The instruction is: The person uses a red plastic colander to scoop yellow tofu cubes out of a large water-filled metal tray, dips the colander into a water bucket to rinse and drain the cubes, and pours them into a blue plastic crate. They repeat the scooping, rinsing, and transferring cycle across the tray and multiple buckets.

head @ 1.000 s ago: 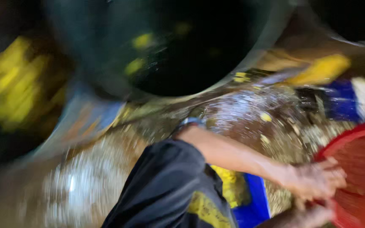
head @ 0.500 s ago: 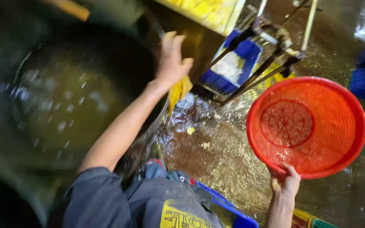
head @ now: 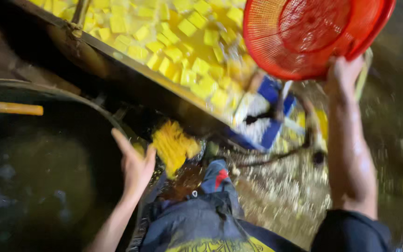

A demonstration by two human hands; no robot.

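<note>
My right hand (head: 346, 74) grips the rim of a round red plastic strainer basket (head: 311, 35), held up at the top right and tilted. My left hand (head: 134, 163) rests with spread fingers on the rim of a large dark vat (head: 94, 107) filled with murky liquid. Just right of that hand a blurred yellow clump (head: 173, 144) hangs by the vat's edge. Above, a long metal tray (head: 131, 74) holds several yellow cubes (head: 183, 42).
A blue and white object (head: 264, 119) lies on the wet, gritty floor (head: 285, 196) under the tray. A yellowish wooden handle (head: 10, 108) juts over the vat at the left. My dark trousers fill the bottom middle.
The view swung up and left. My right hand lifted the red basket from low right up toward the tray of yellow cubes. My left hand stayed on the vat's rim.
</note>
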